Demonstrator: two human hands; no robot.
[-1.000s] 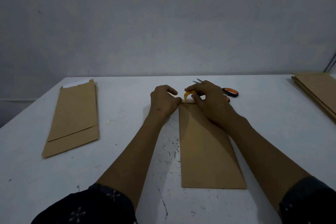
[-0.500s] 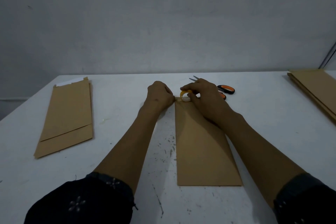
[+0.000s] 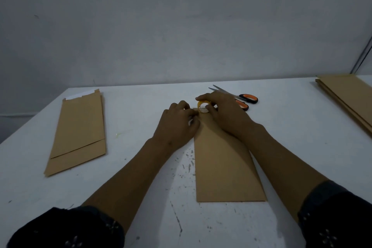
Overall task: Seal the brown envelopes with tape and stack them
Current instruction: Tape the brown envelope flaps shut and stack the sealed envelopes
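While right hand point(image 3: 225, 113) grips tape roll point(image 3: 203, 105), left hand point(image 3: 177, 125) curled

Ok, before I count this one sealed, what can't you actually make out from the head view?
- Top flap of the middle envelope: covered by both hands, left hand and right hand.
- Tape strip itself: not discernible; only the tape roll shows between the fingers.
- Scissors: partly behind the right hand.
- Right-hand envelope pile: cut off by the frame edge; count unclear.
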